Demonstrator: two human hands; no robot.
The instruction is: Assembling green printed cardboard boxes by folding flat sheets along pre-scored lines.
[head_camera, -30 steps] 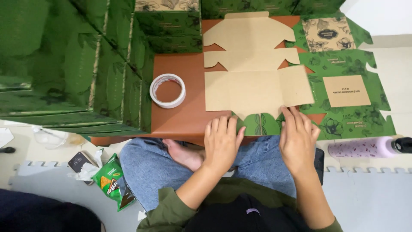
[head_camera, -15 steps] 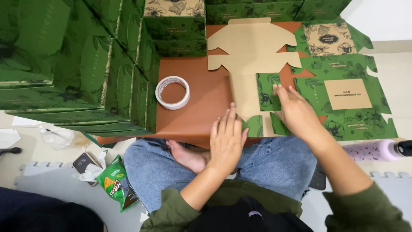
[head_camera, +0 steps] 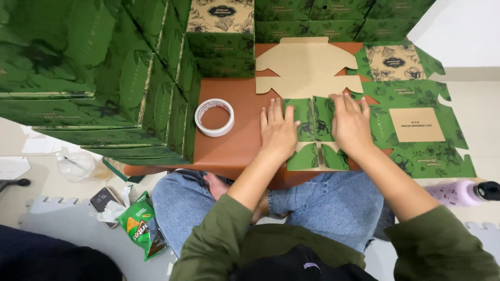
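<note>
A flat cardboard box blank, brown inside and green with leaf print outside, lies on a small brown table. Its near flaps are folded over, green side up. My left hand presses flat on the left folded flap. On the right folded flap my right hand lies flat, fingers spread. Neither hand grips anything.
A roll of white tape lies left of my hands. Stacks of assembled green boxes stand at the left and back. More flat green blanks lie at the right. A pink bottle and a snack bag lie on the floor.
The near side flaps of the blank have been folded inward, green side up. Both hands moved forward from the table's near edge onto the folded flaps.
</note>
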